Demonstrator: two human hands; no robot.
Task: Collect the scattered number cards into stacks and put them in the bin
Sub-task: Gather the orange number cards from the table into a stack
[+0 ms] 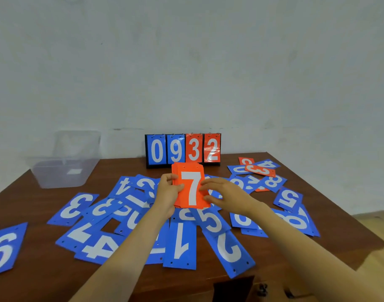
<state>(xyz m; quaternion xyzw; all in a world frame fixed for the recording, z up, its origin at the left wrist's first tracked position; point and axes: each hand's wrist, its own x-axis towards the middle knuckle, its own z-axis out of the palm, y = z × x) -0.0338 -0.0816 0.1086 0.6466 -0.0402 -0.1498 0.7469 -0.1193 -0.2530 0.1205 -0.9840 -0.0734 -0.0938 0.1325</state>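
the left hand (168, 190) is holding an orange card stack (192, 188) with a 7 on top, raised above the middle of the worktop (45, 269). its fingers (177, 187) are pinching the left edge. the right hand (221, 190) is touching the right edge with fingers fairly straight and slightly spread, seemingly squaring the stack. the gathering step is in hand: blue number cards (180, 243) are lying scattered all round, with an orange 3 card (261, 170) far right. the next move is probably picking that up; the clear bin (56, 177) is sitting far left.
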